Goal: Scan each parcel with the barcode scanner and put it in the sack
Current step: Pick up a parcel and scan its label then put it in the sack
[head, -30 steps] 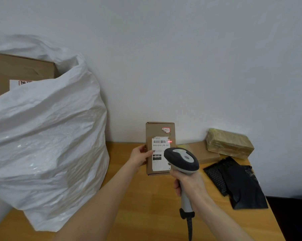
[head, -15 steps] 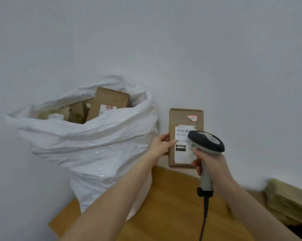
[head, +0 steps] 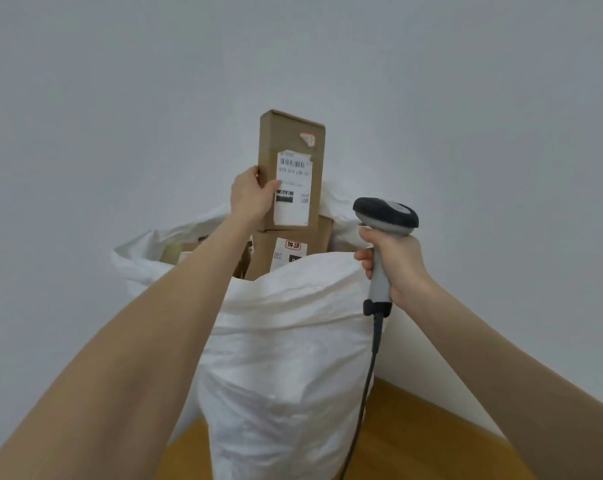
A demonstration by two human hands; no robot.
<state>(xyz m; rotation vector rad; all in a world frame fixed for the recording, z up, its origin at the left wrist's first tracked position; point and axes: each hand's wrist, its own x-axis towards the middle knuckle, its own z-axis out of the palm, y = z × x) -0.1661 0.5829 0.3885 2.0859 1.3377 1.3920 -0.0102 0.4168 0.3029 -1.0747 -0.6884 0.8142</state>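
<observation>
**A:** What do we have around the sack (head: pixel 286 341)?

**B:** A bare pale wall (head: pixel 466 98) behind it and a strip of wooden surface (head: pixel 414 441) under it at the lower right. The white sack stands open, and its near rim rises in front of what lies inside. Another cardboard box (head: pixel 322 237) stands in the mouth, directly below the parcel (head: pixel 293 147) we hold. It carries a white label with a red-framed stamp.

**A:** What can't we make out?

**B:** Most of the sack's contents. Our left forearm crosses the opening, and only brown and pale scraps of other packages show past it. The rim cuts off the lower box's label. The scanner's cable (head: pixel 366 393) runs down the sack's right side and leaves the picture at the bottom. The parcel's small print is too blurred to read. We also cannot tell whether its bottom edge touches the box beneath.

**A:** And the parcel itself?

**B:** It is a tall, slim brown cardboard box, upright, raised above the sack's mouth with the wall behind it. On the side facing us is a white label (head: pixel 293 202) with a barcode near the top and a black block lower down. A small torn sticker with a red edge sits near the upper right corner.

**A:** Our hands?

**B:** Our left hand (head: pixel 250 195) grips the parcel's left edge, thumb on the front and fingers hidden behind. Our right hand (head: pixel 397 261) is wrapped round the grey handle of the barcode scanner (head: pixel 386 216). It is held to the right of the parcel, just at the sack's right rim, with its dark head uppermost.
</observation>
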